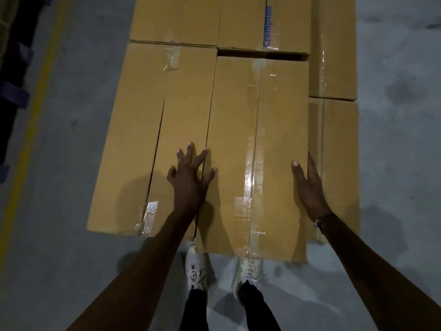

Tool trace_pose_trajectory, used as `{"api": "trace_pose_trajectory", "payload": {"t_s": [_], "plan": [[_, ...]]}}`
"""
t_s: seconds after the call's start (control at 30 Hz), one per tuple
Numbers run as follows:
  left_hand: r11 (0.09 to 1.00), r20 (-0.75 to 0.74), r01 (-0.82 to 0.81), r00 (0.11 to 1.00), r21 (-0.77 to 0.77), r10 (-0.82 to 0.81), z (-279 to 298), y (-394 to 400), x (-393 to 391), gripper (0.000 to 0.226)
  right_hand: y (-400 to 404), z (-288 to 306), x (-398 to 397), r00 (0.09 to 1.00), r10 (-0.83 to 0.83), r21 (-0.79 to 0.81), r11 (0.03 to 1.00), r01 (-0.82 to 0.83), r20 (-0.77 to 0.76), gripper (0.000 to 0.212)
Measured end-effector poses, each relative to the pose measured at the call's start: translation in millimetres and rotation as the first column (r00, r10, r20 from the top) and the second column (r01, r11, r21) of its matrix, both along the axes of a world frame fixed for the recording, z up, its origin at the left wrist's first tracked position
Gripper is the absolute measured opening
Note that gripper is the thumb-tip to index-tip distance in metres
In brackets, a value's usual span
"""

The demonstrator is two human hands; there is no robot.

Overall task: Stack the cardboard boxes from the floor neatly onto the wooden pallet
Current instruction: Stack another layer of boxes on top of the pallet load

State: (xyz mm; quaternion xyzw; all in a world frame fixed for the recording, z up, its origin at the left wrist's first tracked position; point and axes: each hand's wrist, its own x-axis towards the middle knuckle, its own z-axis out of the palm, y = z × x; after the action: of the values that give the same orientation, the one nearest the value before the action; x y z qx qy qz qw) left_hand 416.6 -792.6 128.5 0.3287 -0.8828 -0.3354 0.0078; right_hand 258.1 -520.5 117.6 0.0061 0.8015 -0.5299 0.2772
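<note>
I see my left hand (188, 174) splayed flat, fingers straight, pressing where the near taped box (256, 149) meets the neighbouring box (152, 139). My right hand (307, 185) lies flat against the near box's right side, fingers straight, thumb on top, grip released. Boxes are plain brown cardboard, long rectangles, glossy clear tape on the seams. More boxes (241, 20) behind, one with blue lettering. The pallet is hidden underneath. Grey concrete floor (78, 115), white sneakers (196, 268).

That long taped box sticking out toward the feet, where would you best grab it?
By its two long sides, one hand each, from the near end. The taped box is long and narrow; its near end overhangs, and the right hand already lies along its right edge.
</note>
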Motion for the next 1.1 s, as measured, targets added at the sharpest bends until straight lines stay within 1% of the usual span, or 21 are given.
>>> {"api": "trace_pose_trajectory", "payload": {"t_s": [0.13,0.2,0.3,0.37,0.53,0.67,0.77,0.9,0.97,1.1], "plan": [[0.991,0.056,0.128,0.991,-0.05,-0.125,0.8,-0.5,13.4,0.064,1.2,11.0,8.0,1.0,0.013,-0.02,1.0,-0.013,0.0,0.066],[0.977,0.102,0.206,0.975,-0.064,-0.199,1.9,0.7,27.8,0.068,4.2,17.1,19.4,1.0,0.015,-0.025,1.0,-0.015,0.017,0.066],[0.955,0.138,0.293,0.949,-0.043,-0.285,3.0,4.6,55.4,0.075,16.3,20.8,45.2,0.999,0.004,-0.008,1.0,-0.003,0.032,0.069],[0.942,0.152,0.335,0.933,-0.028,-0.327,2.7,6.8,76.2,0.081,23.4,26.1,67.9,0.999,-0.003,-0.015,1.0,0.004,0.045,0.067],[0.904,0.131,0.427,0.896,0.007,-0.424,-0.7,11.5,118.6,0.094,44.2,23.7,122.9,0.998,-0.054,0.025,0.998,0.054,0.019,0.07],[0.86,0.077,0.51,0.856,0.035,-0.511,-1.4,7.2,136.0,0.115,56.6,12.0,152.5,0.996,-0.087,0.0,0.996,0.087,0.001,0.07],[0.836,0.064,0.548,0.834,0.006,-0.548,-3.3,4.0,139.6,0.126,56.4,9.2,159.7,0.991,-0.135,0.011,0.991,0.135,0.01,0.07],[0.847,0.052,0.532,0.845,0.012,-0.531,-6.8,3.4,137.9,0.122,51.6,8.4,156.2,0.985,-0.171,0.008,0.985,0.171,-0.015,0.068],[0.854,0.052,0.52,0.852,0.019,-0.52,-9.1,3.0,137.3,0.117,50.4,8.0,153.7,0.986,-0.166,0.016,0.986,0.166,-0.013,0.069],[0.875,0.042,0.483,0.875,-0.016,-0.482,-7.4,8.4,135.5,0.106,45.3,12.4,146.2,0.987,-0.156,0.027,0.987,0.157,-0.036,0.068]]}}
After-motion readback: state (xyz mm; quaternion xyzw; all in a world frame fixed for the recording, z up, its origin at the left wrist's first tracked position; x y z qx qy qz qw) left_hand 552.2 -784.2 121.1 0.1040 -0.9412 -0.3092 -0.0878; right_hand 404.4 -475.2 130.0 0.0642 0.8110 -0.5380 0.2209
